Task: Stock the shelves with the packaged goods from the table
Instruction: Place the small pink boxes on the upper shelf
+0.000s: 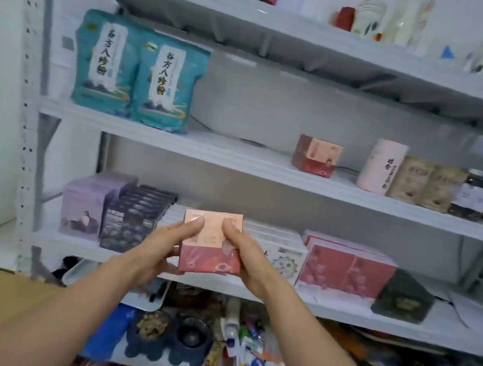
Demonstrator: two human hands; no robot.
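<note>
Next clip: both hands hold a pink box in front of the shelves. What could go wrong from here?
1. The left hand and right hand hold the pink box with thumbs on its front. Releasing one grip to reach up may let it slip onto the clutter below.
2. If it goes beside the matching box on the middle shelf, the canister to the right of that box might get knocked.

Pink-and-red box (pixel 210 247) upright, label facing out, gripped between left hand (pixel 165 245) and right hand (pixel 244 257), thumbs on its front.
</note>
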